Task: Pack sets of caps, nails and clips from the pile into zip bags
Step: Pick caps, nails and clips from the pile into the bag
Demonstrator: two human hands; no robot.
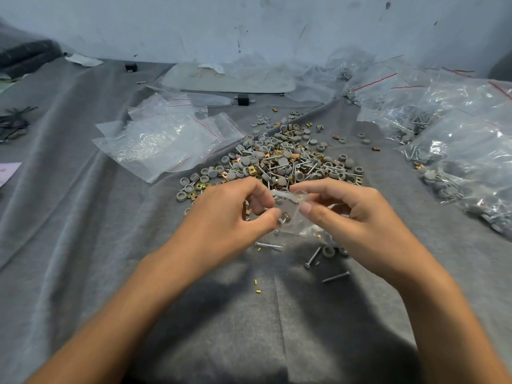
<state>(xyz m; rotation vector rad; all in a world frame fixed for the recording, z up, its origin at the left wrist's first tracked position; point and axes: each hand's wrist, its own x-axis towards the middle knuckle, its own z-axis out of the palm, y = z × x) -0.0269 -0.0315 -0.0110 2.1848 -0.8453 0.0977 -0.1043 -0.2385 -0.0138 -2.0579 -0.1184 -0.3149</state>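
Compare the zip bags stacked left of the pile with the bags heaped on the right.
The left stack lies flat and empty; the right heap bulges with grey caps and nails. The left stack is small and compact; the right heap is larger and sprawls to the picture's edge. Both are clear plastic bags with red zip lines, lying on the grey cloth.

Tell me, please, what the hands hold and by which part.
A small clear zip bag, pinched near its top: left hand at one side, right hand at the other.
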